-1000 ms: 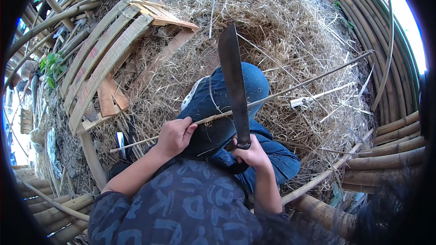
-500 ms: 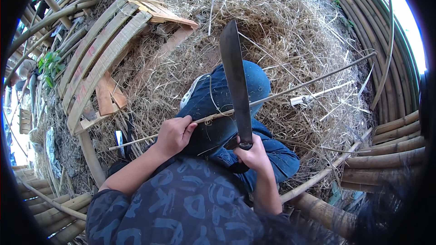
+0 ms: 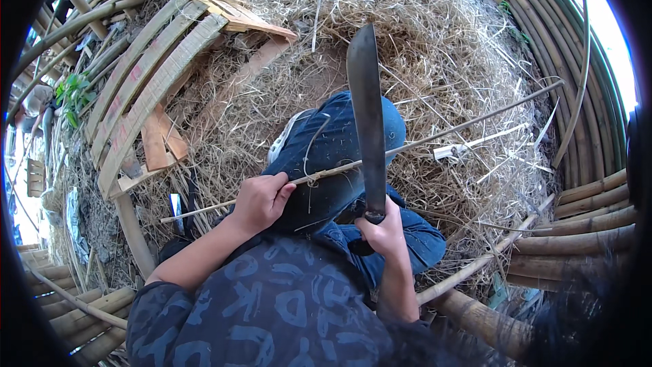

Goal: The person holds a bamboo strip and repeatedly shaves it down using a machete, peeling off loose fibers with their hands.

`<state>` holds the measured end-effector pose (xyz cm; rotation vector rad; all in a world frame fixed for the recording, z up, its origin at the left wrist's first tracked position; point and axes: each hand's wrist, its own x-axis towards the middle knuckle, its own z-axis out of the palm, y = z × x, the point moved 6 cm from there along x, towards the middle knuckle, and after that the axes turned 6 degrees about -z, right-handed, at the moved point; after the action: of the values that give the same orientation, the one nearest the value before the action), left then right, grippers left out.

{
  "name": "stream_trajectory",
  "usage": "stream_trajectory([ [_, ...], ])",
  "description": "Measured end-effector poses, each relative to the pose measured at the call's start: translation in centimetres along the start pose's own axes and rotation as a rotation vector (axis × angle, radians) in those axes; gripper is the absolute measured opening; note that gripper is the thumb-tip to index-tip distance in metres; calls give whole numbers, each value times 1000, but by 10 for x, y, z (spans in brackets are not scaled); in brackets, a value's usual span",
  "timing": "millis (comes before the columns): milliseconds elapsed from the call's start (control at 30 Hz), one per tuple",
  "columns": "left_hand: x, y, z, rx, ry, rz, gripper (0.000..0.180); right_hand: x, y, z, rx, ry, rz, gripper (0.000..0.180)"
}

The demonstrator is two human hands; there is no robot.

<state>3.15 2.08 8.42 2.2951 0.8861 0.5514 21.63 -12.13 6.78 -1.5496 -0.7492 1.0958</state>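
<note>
My left hand [image 3: 261,198] is closed round a long thin bamboo strip [image 3: 435,139], which slants across my bent leg from lower left to far right. My right hand [image 3: 383,232] grips the dark handle of a machete [image 3: 367,109]. Its broad blade points away from me and crosses over the strip just right of my knee; whether the two touch, I cannot tell. A pale curled shaving [image 3: 314,143] hangs at the strip, right of my left hand. Blue jeans [image 3: 339,122] under the strip are dotted with small chips.
Dry shavings [image 3: 421,47] cover the ground in a heap ahead. A slatted wooden pallet [image 3: 153,85] leans at the left. Bamboo poles [image 3: 577,68] line the right side, and another pole [image 3: 475,265] lies at my right. A person [image 3: 37,105] is partly visible at far left.
The machete has shifted a little to the right along the strip, together with my right hand. The curled shaving on the strip has changed shape. My left hand stays nearly in place.
</note>
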Motion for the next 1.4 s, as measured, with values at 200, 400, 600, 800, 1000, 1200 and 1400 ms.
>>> stream_trajectory([
  [200, 0, 0, 0, 9, 0, -7, 30, 2, 3, -5, -43, 2, 9, 35],
  [400, -1, 0, 1, 5, -15, 1, 31, 1, 4, 3, -52, -15, -30, 40],
  [600, 1, 0, 1, 3, -34, 3, 32, 0, 3, 8, 152, -167, 131, 48],
  [800, 2, 1, 0, 8, -14, 1, 31, 1, 15, 7, 292, -243, 173, 51],
  [1000, 1, -1, 2, 13, -12, -4, 32, 0, 9, 10, 68, -24, 39, 45],
  [1200, -1, -5, 2, 6, 0, -4, 32, 1, 4, 12, 66, -149, 63, 46],
  [1400, -1, -1, 1, 14, 8, -16, 32, 0, 18, 10, 334, -270, 191, 32],
])
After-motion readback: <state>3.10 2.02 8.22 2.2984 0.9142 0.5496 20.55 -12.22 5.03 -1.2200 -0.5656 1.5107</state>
